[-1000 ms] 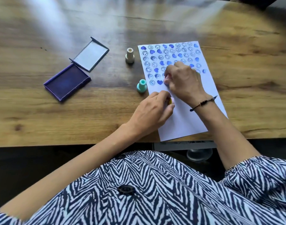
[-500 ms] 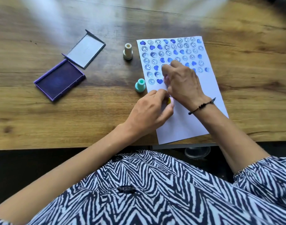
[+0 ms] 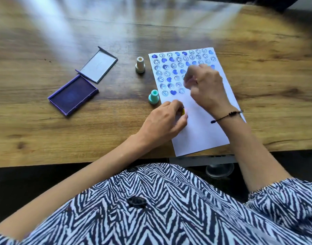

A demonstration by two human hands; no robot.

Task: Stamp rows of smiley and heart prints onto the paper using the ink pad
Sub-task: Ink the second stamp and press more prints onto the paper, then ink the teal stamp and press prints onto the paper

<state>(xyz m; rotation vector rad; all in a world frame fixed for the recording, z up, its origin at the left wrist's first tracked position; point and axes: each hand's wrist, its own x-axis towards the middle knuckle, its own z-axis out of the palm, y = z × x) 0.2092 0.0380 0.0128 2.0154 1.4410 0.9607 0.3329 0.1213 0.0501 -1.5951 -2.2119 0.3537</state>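
The white paper (image 3: pixel 203 131) lies on the wooden table, its upper half filled with rows of blue smiley and heart prints. My right hand (image 3: pixel 204 87) hovers blurred over the right side of the lowest rows, fingers pinched together around a small stamp that shows only as a pale pink blur. My left hand (image 3: pixel 165 121) rests at the paper's left edge, closed on a yellow stamp (image 3: pixel 183 111) that peeks out between the fingers. The open purple ink pad (image 3: pixel 73 94) sits far to the left, apart from both hands.
The ink pad's grey lid (image 3: pixel 98 65) lies flat behind the pad. A white stamp (image 3: pixel 140 65) and a teal stamp (image 3: pixel 153 97) stand upright just left of the paper. The table's front edge (image 3: pixel 81 160) runs close to my body.
My right hand has lifted up and back from the lowest row, uncovering a smiley print beside the heart. My left hand has stayed at the paper's edge.
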